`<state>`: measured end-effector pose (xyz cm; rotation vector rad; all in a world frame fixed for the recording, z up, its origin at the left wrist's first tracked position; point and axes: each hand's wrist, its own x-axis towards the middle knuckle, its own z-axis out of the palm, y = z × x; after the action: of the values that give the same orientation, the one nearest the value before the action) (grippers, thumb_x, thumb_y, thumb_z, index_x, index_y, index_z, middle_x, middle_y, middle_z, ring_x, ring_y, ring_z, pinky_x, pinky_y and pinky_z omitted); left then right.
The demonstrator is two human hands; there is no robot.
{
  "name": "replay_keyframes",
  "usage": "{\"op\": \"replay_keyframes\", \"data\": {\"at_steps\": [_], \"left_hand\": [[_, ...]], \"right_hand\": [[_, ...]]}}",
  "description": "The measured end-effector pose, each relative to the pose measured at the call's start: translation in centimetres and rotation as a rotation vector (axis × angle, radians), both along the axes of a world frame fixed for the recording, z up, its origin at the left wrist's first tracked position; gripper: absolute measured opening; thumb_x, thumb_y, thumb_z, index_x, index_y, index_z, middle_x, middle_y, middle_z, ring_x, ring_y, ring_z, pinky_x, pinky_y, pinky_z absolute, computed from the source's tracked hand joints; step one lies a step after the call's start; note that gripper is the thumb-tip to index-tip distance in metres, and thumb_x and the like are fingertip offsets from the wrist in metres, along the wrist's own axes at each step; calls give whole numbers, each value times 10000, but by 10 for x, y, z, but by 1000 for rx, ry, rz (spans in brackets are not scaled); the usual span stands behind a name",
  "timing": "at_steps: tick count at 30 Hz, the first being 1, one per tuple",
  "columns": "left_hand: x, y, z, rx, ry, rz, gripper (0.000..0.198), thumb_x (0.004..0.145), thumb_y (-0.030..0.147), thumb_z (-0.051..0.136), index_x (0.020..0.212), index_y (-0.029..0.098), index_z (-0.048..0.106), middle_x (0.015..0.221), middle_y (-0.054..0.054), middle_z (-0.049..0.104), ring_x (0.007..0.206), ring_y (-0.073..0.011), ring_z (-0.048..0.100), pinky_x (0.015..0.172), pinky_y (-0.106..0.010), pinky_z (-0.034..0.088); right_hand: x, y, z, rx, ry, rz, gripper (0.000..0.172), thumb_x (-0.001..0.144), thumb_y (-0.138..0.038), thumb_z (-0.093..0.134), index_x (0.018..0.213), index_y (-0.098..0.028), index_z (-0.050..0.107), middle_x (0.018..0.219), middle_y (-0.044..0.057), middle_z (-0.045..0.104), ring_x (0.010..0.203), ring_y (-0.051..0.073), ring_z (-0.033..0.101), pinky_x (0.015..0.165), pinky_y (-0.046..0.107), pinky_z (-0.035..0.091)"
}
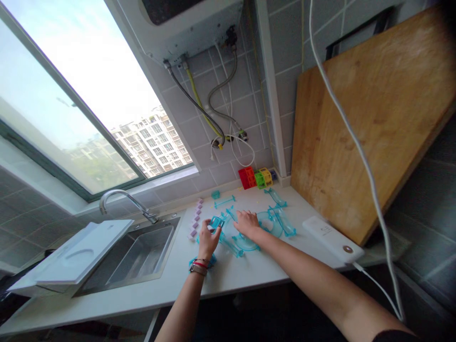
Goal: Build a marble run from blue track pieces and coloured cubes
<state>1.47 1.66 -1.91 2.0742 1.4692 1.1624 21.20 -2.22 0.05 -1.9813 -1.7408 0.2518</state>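
My left hand (208,241) is closed around a small translucent teal plastic piece (216,222), thumb and fingers on its sides. My right hand (247,223) is palm down over the teal parts, fingers partly spread and touching them; a teal strip (231,212) lies by its fingertips. Under and around it lies a round teal plate (265,223). A curved teal channel (231,246) rests between my hands, and another channel (284,221) lies to the right. More teal pieces (213,260) sit behind my left wrist, partly hidden by it.
Several lilac blocks (195,219) stand in a row on the left. Red (247,177) and green-yellow (263,177) plastic pieces stand by the wall. A white power bank (331,239) with a cable lies at right, near a leaning wooden board (359,118). A sink (137,256) is at left.
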Motion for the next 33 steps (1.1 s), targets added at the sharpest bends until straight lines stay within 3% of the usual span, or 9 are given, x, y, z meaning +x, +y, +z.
{"op": "replay_keyframes", "data": {"at_steps": [3, 5, 8, 10, 14, 19, 24, 28, 33], "left_hand": [[1, -1, 2, -16, -46, -2, 439, 785, 451, 696, 1104, 187, 551, 1031, -92, 677, 766, -209, 704, 701, -343, 556], [1, 0, 3, -29, -75, 4, 457, 755, 470, 722, 1078, 190, 560, 999, -87, 679, 766, -223, 706, 693, -348, 548], [2, 1, 4, -51, -126, 20, 483, 723, 507, 748, 1045, 192, 574, 964, -85, 681, 798, -246, 704, 707, -359, 538], [0, 3, 4, -74, -169, 27, 499, 720, 541, 745, 1033, 186, 583, 955, -91, 687, 809, -247, 699, 719, -361, 538], [-3, 5, 3, -135, -286, 6, 514, 751, 601, 685, 1012, 165, 608, 892, -93, 717, 800, -225, 695, 738, -346, 551], [-1, 6, 5, -197, -443, -26, 620, 780, 635, 629, 1135, 126, 624, 900, -98, 725, 754, -210, 691, 606, -301, 554], [-8, 6, 29, -233, -568, -50, 652, 792, 614, 633, 1214, 117, 611, 951, -98, 708, 784, -197, 697, 631, -295, 575], [-37, -11, 53, -253, -584, -97, 670, 745, 545, 751, 1265, 146, 612, 1024, -96, 710, 874, -209, 698, 676, -289, 579], [-69, -44, 53, -381, -593, -120, 670, 751, 540, 777, 1265, 167, 564, 1086, -103, 685, 877, -211, 705, 725, -345, 602]], "right_hand": [[-5, -15, 11, 84, -6, 29, 394, 955, -392, 567, 1310, -226, 609, 1376, 150, 589, 1260, 302, 529, 1043, 426, 391], [-15, -32, 13, 129, -2, 114, 390, 978, -426, 528, 1319, -253, 603, 1341, 117, 603, 1222, 263, 549, 1025, 374, 415], [-38, -59, 5, 152, 8, 317, 410, 960, -441, 551, 1327, -265, 600, 1238, 96, 637, 1077, 240, 617, 892, 327, 492], [-49, -72, -8, 155, -9, 358, 467, 948, -365, 571, 1408, -287, 544, 1308, 101, 603, 1094, 252, 615, 876, 336, 503], [-54, -80, -38, 156, -48, 333, 612, 940, -138, 494, 1510, -352, 436, 1453, 84, 528, 1208, 253, 564, 967, 368, 468], [-50, -80, -61, 146, -71, 323, 628, 929, -49, 441, 1481, -345, 493, 1314, 75, 631, 1173, 240, 572, 980, 372, 450], [-49, -81, -64, 159, -115, 272, 594, 939, -56, 420, 1454, -330, 529, 1266, 78, 656, 1107, 246, 591, 948, 376, 460], [-46, -81, -62, 122, -135, 181, 614, 906, -24, 397, 1456, -261, 538, 1408, 94, 590, 1212, 256, 550, 983, 376, 441], [-46, -82, -59, 97, -148, 178, 594, 927, -48, 376, 1477, -227, 513, 1462, 104, 547, 1259, 261, 519, 980, 375, 433]]}}
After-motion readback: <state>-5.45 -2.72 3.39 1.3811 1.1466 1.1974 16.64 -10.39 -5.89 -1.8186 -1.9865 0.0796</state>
